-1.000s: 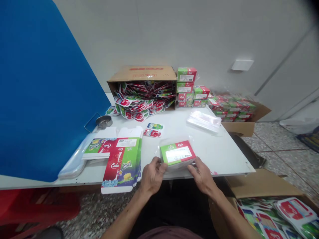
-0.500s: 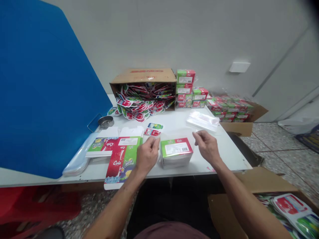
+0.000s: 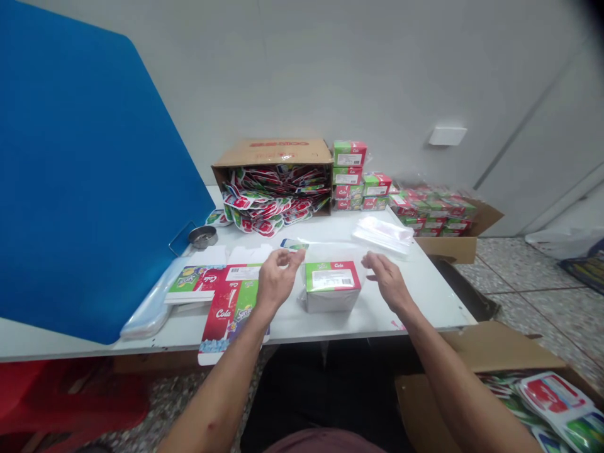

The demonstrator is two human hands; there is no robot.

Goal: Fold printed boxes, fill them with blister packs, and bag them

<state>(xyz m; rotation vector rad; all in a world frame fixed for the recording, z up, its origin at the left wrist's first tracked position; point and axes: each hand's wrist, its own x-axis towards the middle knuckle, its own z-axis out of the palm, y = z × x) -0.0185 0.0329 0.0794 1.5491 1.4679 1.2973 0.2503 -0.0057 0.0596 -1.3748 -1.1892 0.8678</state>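
Observation:
A small red and green Cola box (image 3: 333, 279) stands on the white table (image 3: 425, 296) inside a clear plastic bag (image 3: 330, 251). My left hand (image 3: 275, 279) is just left of the box, its fingertips pinched on the bag's open edge. My right hand (image 3: 385, 281) hovers just right of the box with its fingers stretched out and its fingertips at the bag's far right corner. Under my left wrist lies a stack of flat, unfolded Cola and Sprite cartons (image 3: 226, 305).
An open cardboard box (image 3: 276, 153) spilling red and green packets sits at the back, with stacked finished boxes (image 3: 352, 173) beside it. Clear bags (image 3: 382, 231) lie at the right. A metal dish (image 3: 202, 236), a blue panel (image 3: 85, 182) and floor cartons (image 3: 495, 352) surround the table.
The box was held in both hands at the table's near edge, then set down on the table. Both hands moved up to the bag's open end.

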